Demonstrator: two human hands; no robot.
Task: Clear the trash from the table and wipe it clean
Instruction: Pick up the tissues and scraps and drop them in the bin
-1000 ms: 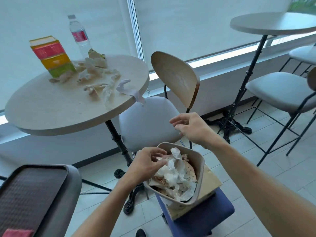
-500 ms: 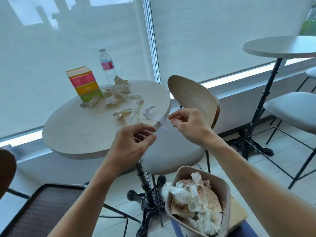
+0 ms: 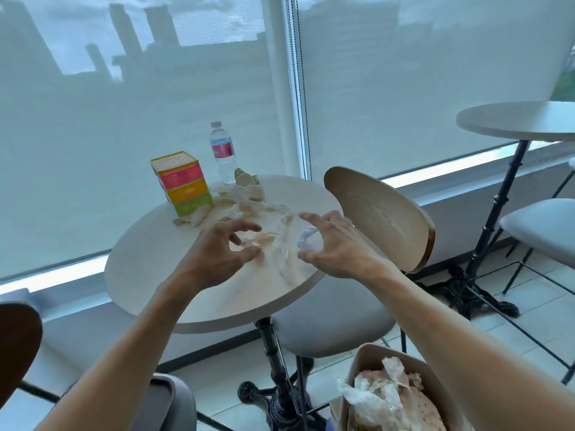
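1. Head view: I saw the left hand (image 3: 217, 253) and right hand (image 3: 334, 244) over the table (image 3: 149, 262), fingers spread and half-curled, holding nothing.
2. Crumpled tissues (image 3: 280, 244) lay between and beyond them; the bin (image 3: 362, 362) sat under my right forearm.

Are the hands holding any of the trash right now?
No. Both the left hand and right hand hover open over the tissues, gripping nothing.

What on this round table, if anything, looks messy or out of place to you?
Crumpled tissues lie scattered across the round table, from the coloured box and water bottle toward the near edge. A white scrap sits at the rim by the right hand. Nothing looks spilled or broken.
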